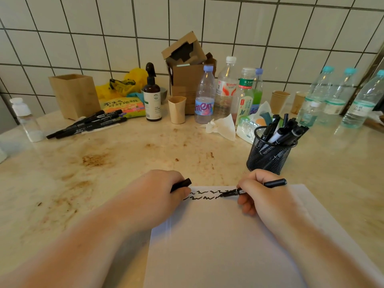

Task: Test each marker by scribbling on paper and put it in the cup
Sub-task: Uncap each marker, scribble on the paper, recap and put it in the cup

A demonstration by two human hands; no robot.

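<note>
The right hand (257, 194) grips a black marker (252, 189), tip on the scribbled paper (228, 235), the left hand (164, 192) pinches its cap (181, 185), and the mesh cup (270, 154) (on the worktop (104, 163)) holds many markers.

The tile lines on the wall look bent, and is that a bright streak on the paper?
Head view: wide-angle lens bows the wall tiles; a pale vertical glare streak crosses the paper near its left edge; forearms at the bottom look soft; the marker tip stays sharp.
</note>
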